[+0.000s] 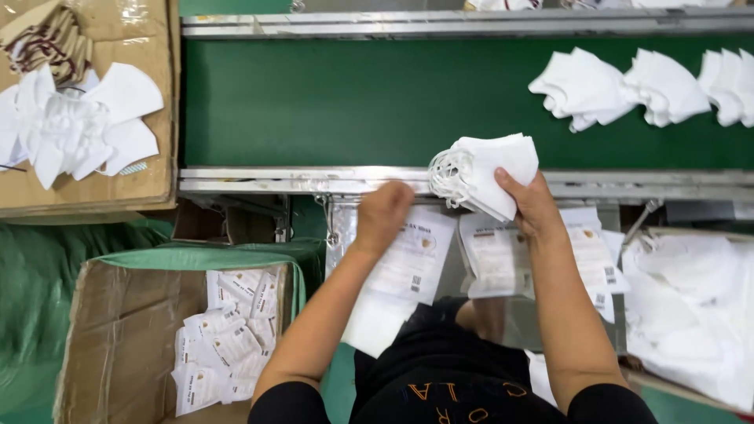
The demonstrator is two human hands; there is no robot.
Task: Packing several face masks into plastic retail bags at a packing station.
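My right hand (532, 206) grips a stack of folded white face masks (488, 171), their ear loops hanging at the left, held over the metal rail of the green conveyor belt (330, 102). My left hand (382, 216) is closed on the top edge of a clear printed packaging bag (408, 263) that lies on a small metal shelf below the rail. A pile of similar printed bags (503, 255) lies to the right under my right wrist.
Several stacks of white masks (628, 86) sit on the belt at the upper right. A cardboard box (126, 345) at lower left holds packed bags (228, 338). A cardboard tray (161, 118) at upper left holds loose masks. White material (691, 306) is piled at the right.
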